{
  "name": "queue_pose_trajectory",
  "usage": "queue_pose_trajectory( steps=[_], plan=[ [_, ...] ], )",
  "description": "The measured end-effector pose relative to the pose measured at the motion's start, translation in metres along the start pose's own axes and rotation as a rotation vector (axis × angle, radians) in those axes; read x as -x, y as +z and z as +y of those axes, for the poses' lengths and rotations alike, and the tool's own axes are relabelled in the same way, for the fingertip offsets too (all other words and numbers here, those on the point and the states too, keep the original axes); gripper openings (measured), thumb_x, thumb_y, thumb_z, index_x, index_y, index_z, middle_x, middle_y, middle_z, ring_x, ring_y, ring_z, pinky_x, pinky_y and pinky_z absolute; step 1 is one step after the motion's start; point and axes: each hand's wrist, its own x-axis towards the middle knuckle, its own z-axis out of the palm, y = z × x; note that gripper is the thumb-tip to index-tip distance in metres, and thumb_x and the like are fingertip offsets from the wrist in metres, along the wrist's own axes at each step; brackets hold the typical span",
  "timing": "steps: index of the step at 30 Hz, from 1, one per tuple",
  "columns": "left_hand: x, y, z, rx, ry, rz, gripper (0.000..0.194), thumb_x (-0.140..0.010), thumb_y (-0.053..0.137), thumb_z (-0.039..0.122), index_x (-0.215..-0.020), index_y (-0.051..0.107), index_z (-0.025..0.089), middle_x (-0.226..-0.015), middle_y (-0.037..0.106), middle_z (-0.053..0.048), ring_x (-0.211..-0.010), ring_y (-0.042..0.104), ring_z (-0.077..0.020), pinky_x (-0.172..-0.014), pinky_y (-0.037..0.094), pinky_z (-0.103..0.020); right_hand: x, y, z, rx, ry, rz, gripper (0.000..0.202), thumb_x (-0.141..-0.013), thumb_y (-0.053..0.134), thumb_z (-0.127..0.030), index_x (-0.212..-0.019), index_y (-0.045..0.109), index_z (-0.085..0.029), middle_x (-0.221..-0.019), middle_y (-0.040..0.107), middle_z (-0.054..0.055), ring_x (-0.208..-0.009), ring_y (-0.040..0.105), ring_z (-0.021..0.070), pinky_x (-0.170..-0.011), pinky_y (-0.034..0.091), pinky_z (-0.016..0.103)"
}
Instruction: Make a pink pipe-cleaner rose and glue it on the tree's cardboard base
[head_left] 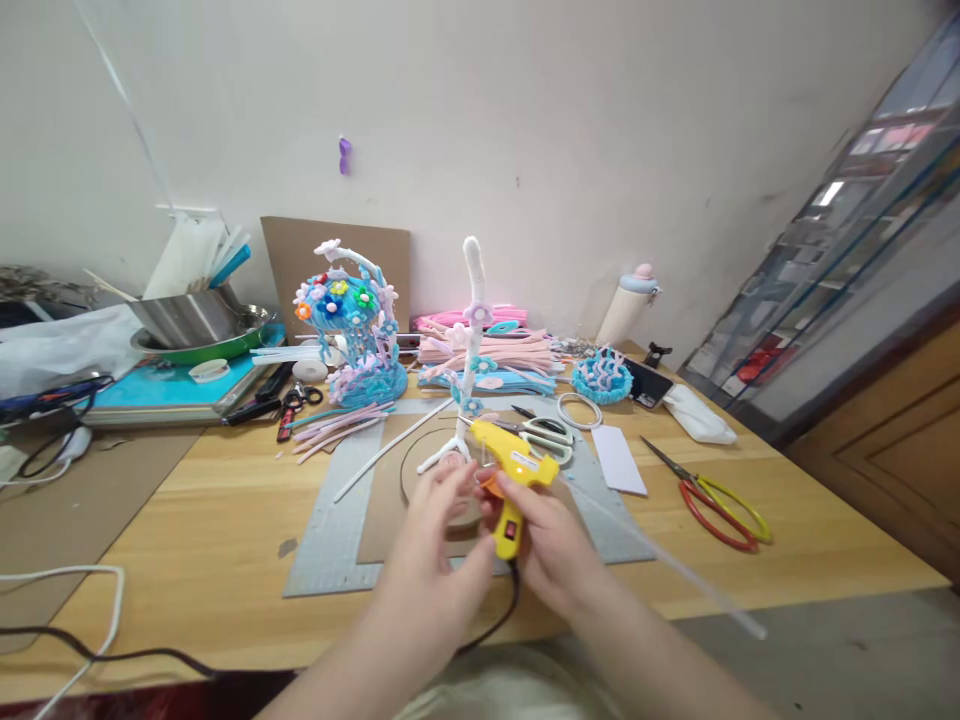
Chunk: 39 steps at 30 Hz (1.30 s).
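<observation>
My right hand (551, 545) is closed round the handle of a yellow glue gun (517, 462), a long clear glue stick trailing from its back. The gun's nozzle points at the lower stem of a white fuzzy stand (472, 340) that carries pink and blue flowers. At the foot of the stand, my left hand (442, 530) has its fingertips against the base, thumb apart from the fingers; what they pinch is partly hidden. Cardboard (379, 535) lies beneath, on a grey cutting mat (322, 560).
A blue flowered jellyfish-like piece (349, 320) stands behind on the left. Pipe cleaners (487, 352) are stacked at the back. Red-and-yellow scissors (712, 505), a white card (619, 460) and a bottle (626, 310) are on the right. A metal bowl (187, 320) stands at the left.
</observation>
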Motion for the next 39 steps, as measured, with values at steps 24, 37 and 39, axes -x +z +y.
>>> queue_pose_trajectory(
  steps=[24,37,39],
  plan=[
    [-0.079,-0.009,-0.073,-0.771,0.271,-0.216,0.014,-0.085,0.057,0.022,-0.082,0.070,0.024,-0.080,0.068,-0.003,-0.086,0.059,-0.0224,-0.079,0.036,-0.037,-0.014,-0.046,-0.004,0.381,0.157,0.087,0.031,-0.076,0.064,-0.046,-0.080,0.057,-0.017,-0.059,0.052,-0.004,-0.053,0.044,0.0093,-0.046,0.033,0.020],
    [-0.085,-0.015,-0.089,-0.727,0.258,-0.193,0.020,-0.089,0.055,0.031,-0.084,0.074,0.031,-0.083,0.072,0.000,-0.082,0.063,-0.0180,-0.074,0.034,-0.034,-0.023,-0.043,-0.005,0.528,0.175,0.077,0.031,-0.077,0.061,-0.048,-0.075,0.054,-0.018,-0.046,0.048,-0.006,-0.043,0.042,0.0085,-0.045,0.032,0.021],
    [-0.085,-0.016,-0.090,-0.717,0.255,-0.184,0.018,-0.088,0.057,0.032,-0.085,0.074,0.032,-0.083,0.073,0.001,-0.083,0.063,-0.0177,-0.075,0.033,-0.035,-0.024,-0.040,-0.005,0.535,0.172,0.082,0.031,-0.076,0.063,-0.047,-0.074,0.054,-0.017,-0.046,0.048,-0.006,-0.043,0.041,0.0081,-0.044,0.031,0.021]
  ],
)
